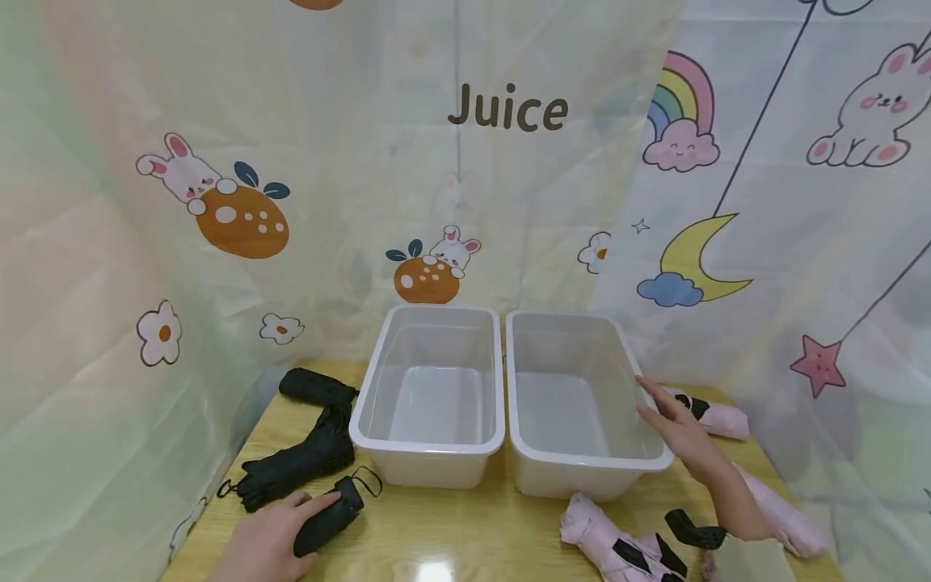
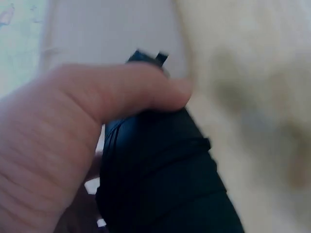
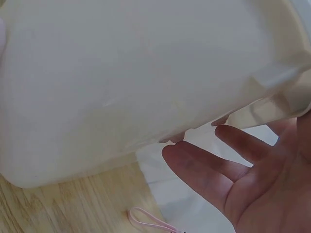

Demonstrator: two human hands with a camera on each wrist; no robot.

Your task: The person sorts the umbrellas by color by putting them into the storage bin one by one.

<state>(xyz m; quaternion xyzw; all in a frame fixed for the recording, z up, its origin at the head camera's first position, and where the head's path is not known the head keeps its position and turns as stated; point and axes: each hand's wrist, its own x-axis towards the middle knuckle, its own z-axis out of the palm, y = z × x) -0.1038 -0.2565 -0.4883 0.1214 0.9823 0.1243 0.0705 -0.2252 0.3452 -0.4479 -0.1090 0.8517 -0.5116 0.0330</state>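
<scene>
In the head view, my left hand point(image 1: 265, 535) grips a black folded umbrella point(image 1: 329, 519) low over the front left of the table. Its thin wrist loop points toward the bins. The left wrist view shows the thumb laid across the dark fabric of this umbrella point(image 2: 160, 174). My right hand point(image 1: 687, 436) is at the right rim of the right white bin point(image 1: 604, 462), fingers extended. Seen from the right wrist, the fingertips of that hand point(image 3: 257, 187) meet the edge of the bin's smooth wall point(image 3: 121, 87), and the palm holds nothing.
Left of the left white bin point(image 1: 436, 447) lie more black folded umbrellas point(image 1: 301, 462). Pink folded umbrellas lie around the right bin, one in front point(image 1: 600, 537), one behind the hand point(image 1: 726, 422). A black curved handle point(image 1: 694, 531) is near the right forearm. Printed curtains point(image 1: 327, 202) enclose the wooden table point(image 1: 407, 533).
</scene>
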